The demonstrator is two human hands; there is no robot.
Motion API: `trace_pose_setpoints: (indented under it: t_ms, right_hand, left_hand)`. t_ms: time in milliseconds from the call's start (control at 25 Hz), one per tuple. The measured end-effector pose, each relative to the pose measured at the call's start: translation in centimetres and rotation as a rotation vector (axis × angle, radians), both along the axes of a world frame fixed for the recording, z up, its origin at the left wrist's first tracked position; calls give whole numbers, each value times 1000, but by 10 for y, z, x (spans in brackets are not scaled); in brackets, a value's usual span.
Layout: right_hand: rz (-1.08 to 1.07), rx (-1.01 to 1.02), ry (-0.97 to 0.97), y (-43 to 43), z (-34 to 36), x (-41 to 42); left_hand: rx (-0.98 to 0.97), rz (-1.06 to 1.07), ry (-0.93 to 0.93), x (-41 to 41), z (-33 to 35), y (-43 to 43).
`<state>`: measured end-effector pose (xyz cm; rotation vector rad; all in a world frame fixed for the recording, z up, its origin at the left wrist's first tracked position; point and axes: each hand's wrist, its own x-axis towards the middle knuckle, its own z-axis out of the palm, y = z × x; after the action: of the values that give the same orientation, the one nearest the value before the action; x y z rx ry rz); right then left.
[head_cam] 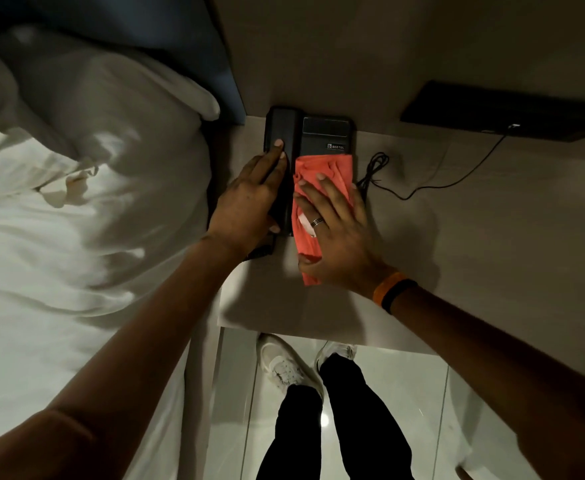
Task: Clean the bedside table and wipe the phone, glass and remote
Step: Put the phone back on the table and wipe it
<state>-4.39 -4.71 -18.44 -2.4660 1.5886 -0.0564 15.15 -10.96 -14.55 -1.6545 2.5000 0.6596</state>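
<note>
Dim bedroom: white bed (76,220) beside a pale bedside table (457,237), 2 hands on the phone.

The black phone (325,133) sits at the table's back left corner against the wall. The left hand (249,199) lies along the handset (279,140), fingers curled round it. The right hand (339,233), fingers spread wide, presses an orange cloth (322,168) flat over the keypad. A black cable (422,181) trails right of the phone.

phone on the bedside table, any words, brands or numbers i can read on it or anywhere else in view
"BEETEL", beside a small square logo: on the phone, just above the orange cloth.
Keypad: hidden under the cloth and the right hand.
Elsewhere, no readable text: none on the wristband, cable or dark shelf.
</note>
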Motion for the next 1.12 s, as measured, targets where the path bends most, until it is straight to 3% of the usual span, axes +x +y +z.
trace_pose_setpoints:
  t_ms: [240,480,600,680,760,880,960,1040,1120]
  right_hand:
    - [-126,-145,-9,30,-11,22]
    - [-23,-16,30,66,-14,5]
    - [26,25,-40,81,-14,-3]
    - [42,105,-294,92,-12,-10]
    - [-128,386,-679,100,7,-18]
    - [-524,919,-1223,101,54,-43]
    - [-660,1162,-1471,106,76,-80]
    - [-827,1245,-1692,109,85,-109]
    - [-1016,1232,-1806,122,72,-139]
  left_hand:
    - [-8,29,-11,-3,1,0]
    - [-56,-2,-76,-2,1,-1]
    - [-72,-11,-106,-2,0,0]
    - [-60,-22,-150,-3,3,-1]
    - [-126,-20,-151,-4,10,5]
    - [-200,14,140,-16,20,47]
    - [102,176,494,-45,28,90]
    - [656,479,820,-78,33,130]
    - [947,719,897,-109,22,160]
